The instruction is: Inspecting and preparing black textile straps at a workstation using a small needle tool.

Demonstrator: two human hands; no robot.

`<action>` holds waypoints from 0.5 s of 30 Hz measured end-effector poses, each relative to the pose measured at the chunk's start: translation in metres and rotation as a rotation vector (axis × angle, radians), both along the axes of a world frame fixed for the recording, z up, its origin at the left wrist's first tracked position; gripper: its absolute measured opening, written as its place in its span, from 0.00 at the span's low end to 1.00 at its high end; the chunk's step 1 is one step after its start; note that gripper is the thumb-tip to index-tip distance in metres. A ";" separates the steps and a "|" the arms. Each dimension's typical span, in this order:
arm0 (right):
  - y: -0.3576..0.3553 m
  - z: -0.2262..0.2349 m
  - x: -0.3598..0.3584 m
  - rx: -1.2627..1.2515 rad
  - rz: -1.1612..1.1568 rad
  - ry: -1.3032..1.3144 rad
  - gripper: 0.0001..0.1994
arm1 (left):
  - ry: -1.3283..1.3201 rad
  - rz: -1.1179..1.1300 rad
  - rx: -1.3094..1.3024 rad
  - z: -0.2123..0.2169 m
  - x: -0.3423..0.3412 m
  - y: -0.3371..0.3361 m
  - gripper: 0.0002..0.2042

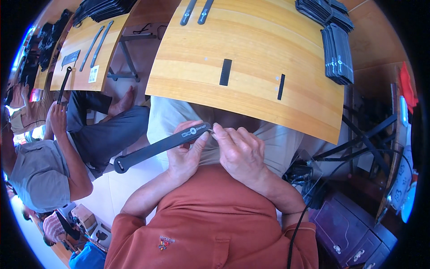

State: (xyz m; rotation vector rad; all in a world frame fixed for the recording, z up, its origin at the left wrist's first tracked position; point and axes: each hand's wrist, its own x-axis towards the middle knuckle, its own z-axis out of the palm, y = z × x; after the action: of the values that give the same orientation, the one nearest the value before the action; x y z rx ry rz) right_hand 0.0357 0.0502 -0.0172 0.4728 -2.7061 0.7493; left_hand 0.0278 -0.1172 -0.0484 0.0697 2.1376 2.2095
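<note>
Rust-red shirt (201, 210) filled six o'clock; the left hand (182, 160) gripped a black strap (156, 149), the right hand (242, 151) pinched closed at its two-o'clock end, where loose fingertips risked slipping.

A workshop, a wooden worktable (192, 67) in front, bundled black straps (339, 56) stacked at its right edge, loose straps (102, 43) laid out on a neighbouring table (107, 58), a seated co-worker (42, 175) there holding up another strap (64, 85), more people (38, 114) and another table (41, 80) further left
</note>
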 end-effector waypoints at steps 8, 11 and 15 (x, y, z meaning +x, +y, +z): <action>-0.002 -0.010 -0.001 -0.103 -0.019 -0.013 0.16 | 0.042 -0.016 -0.058 -0.005 0.000 -0.002 0.15; 0.005 -0.013 -0.006 -0.126 0.044 -0.056 0.18 | -0.023 -0.035 -0.023 -0.004 0.000 -0.004 0.14; 0.013 -0.025 -0.007 -0.218 0.102 -0.063 0.19 | -0.218 -0.154 0.189 0.003 -0.004 -0.011 0.13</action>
State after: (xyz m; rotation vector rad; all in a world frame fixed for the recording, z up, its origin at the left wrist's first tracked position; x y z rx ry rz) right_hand 0.0289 0.0636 -0.0426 0.5446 -2.6314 1.0904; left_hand 0.0236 -0.1284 -0.0458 0.0028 1.7493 2.2095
